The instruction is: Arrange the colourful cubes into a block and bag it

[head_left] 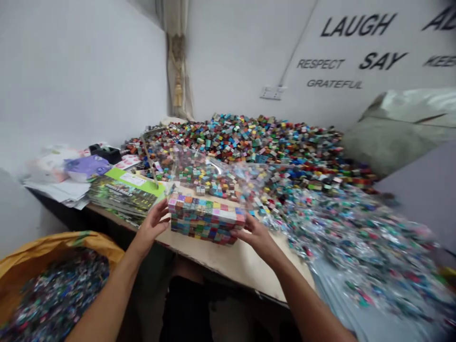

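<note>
Bare forearms (112, 292) came in from the near edge of the view, one on each side, with a leg in black cloth (187, 308) between them under the table. At near left, an orange sack (60, 240) gaped, holding a mass of small glinting pieces.

Both hands were at a many-coloured brick-shaped block (203, 223), which was made up of small squares and was at the near edge of the pale tabletop (256, 273), around the middle of the scene. The left hand (151, 228) gripped its left end, fingers and thumb bent around the corner. The right hand (256, 235) gripped its right end, fingertips against the near face. Clear plastic (215, 166) rose at the block's far side; whether it enclosed the block could not be told.

To the left of the left hand lay a stack of green and dark printed sheets (124, 194), with a purple packet (87, 166) and white papers (66, 190) farther left. Beyond the hands, a broad heap of tiny coloured cubes (249, 135) spread up to the wall. Right of the right hand, many small clear bags (374, 228) with coloured contents covered the table. At far right stood a large pale sack (399, 135); on the wall above were black words, left of them a socket (272, 92), and farther left a tied curtain (178, 61).
</note>
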Motion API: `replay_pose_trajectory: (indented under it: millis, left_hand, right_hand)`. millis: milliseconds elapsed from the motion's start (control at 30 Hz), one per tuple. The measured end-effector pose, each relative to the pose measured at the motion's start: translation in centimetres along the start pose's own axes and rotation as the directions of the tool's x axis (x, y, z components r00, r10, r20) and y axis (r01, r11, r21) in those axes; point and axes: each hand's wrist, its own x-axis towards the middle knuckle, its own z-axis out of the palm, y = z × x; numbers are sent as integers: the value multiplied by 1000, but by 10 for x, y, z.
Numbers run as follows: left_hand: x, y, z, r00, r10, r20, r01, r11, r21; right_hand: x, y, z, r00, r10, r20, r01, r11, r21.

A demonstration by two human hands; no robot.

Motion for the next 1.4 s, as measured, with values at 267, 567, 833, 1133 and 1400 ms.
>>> replay_pose_trajectory:
  millis: [267,567,833,1133,1400]
  left_hand:
    - [0,21,30,994,112,-5,-107,960,259]
    - [0,12,33,996,85,-34,-70,947,313]
    - [0,21,36,997,69,-19,-61,952,299]
    - [-1,18,37,998,61,-26,-53,968,247]
    - [1,15,28,1000,-11,-8,12,989,147]
  right_hand:
    - [-6,17,6,997,-51,-63,53,998,25]
    - [-28,14,7,978,-32,-206,32,999,-5]
    - [-41,10,12,882,-299,-364,111,884,-454]
    - [-34,23,11,890,-335,-309,102,807,-582]
    - [-36,20,9,907,-279,-315,73,842,-535]
